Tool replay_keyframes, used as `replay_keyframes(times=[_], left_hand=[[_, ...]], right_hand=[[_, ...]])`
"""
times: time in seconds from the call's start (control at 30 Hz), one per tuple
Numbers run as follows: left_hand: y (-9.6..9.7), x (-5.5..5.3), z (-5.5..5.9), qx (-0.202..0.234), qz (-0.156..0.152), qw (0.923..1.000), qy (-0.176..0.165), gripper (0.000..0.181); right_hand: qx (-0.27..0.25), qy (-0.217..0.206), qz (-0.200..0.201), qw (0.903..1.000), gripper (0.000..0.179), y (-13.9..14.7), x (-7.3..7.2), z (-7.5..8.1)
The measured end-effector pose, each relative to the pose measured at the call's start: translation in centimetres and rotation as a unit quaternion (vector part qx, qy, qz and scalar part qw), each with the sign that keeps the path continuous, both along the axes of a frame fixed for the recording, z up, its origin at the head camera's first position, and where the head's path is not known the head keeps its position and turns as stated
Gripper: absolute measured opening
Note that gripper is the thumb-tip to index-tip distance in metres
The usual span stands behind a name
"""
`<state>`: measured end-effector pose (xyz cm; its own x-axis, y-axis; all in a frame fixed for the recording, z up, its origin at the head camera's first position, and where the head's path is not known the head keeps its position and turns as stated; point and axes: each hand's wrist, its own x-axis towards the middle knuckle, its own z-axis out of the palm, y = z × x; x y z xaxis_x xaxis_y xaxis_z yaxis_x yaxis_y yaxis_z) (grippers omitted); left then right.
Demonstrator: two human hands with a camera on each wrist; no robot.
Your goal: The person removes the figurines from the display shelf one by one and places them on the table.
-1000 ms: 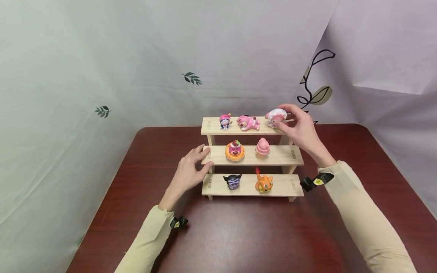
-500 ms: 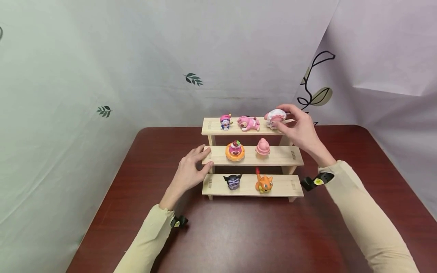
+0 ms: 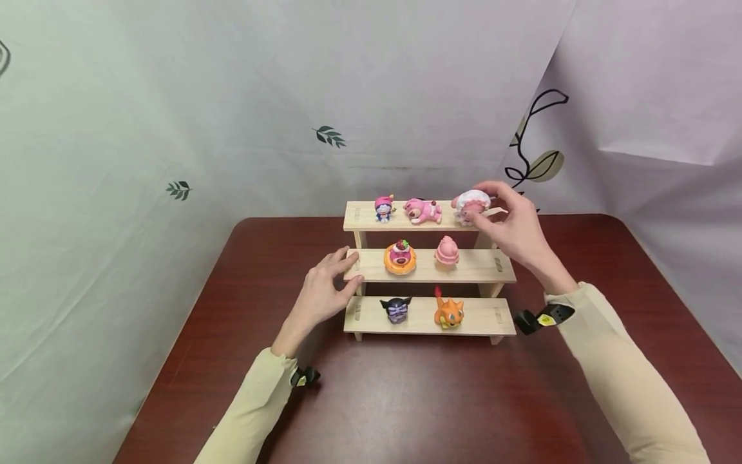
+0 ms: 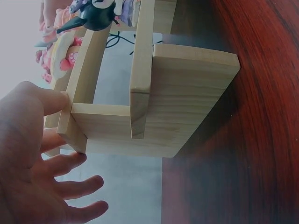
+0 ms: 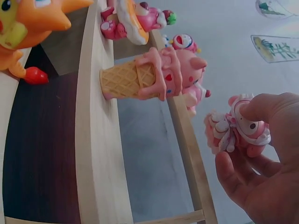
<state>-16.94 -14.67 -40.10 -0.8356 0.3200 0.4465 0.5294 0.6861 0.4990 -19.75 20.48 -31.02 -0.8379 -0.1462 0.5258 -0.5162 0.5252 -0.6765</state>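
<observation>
In the head view my right hand (image 3: 513,222) pinches a pink figurine in a white frilly bonnet (image 3: 472,205) at the right end of the top shelf. The right wrist view shows this figurine (image 5: 238,126) between thumb and fingers, its base close by the top board. My left hand (image 3: 324,287) holds the left end of the three-tier wooden display stand (image 3: 484,263) at the middle shelf. Seen from the left wrist, thumb and index finger pinch that board's end, while the other fingers (image 4: 79,186) spread free.
A small blue figurine in a pink hat (image 3: 383,209) and a lying pink bear (image 3: 422,211) share the top shelf. Below are a donut bear (image 3: 400,258), an ice-cream-cone figurine (image 3: 447,251), a black-and-purple figurine (image 3: 397,310) and an orange figurine (image 3: 449,312). The stand is on a dark red table (image 3: 406,399).
My right hand has shifted slightly toward me and to the right with the bonnet figurine, which has turned a little. My left hand has stayed on the middle shelf's end.
</observation>
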Motion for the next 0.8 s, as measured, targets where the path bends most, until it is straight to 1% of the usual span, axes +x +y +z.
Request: replay_keyframes(times=[0.17, 0.23, 0.4, 0.57, 0.73, 0.8], left_hand=[[-0.1, 0.0, -0.1, 0.000, 0.000, 1.0000, -0.004, 0.050], [-0.1, 0.0, -0.1, 0.000, -0.001, 1.0000, -0.005, 0.050], [-0.1, 0.0, 0.1, -0.002, 0.000, 1.0000, -0.005, 0.051], [0.0, 0.0, 0.1, -0.004, 0.002, 1.0000, -0.007, 0.050], [0.1, 0.0, 0.1, -0.004, 0.002, 0.9999, -0.010, 0.050], [0.1, 0.0, 0.1, -0.004, 0.002, 0.9999, -0.010, 0.050]], right_hand=[[-0.008, -0.001, -0.005, 1.0000, 0.043, -0.4, 1.2, 0.4], [-0.016, -0.001, -0.001, 0.9999, 0.043, -0.6, 1.7, 0.5], [-0.029, 0.007, 0.014, 0.9995, 0.044, -0.6, 2.7, 0.3], [-0.031, 0.026, 0.032, 0.9987, 0.045, -1.0, 3.8, 0.3], [-0.046, 0.044, 0.054, 0.9965, 0.046, -1.4, 4.6, 0.2], [-0.054, 0.042, 0.061, 0.9958, 0.047, -1.6, 5.0, 0.1]])
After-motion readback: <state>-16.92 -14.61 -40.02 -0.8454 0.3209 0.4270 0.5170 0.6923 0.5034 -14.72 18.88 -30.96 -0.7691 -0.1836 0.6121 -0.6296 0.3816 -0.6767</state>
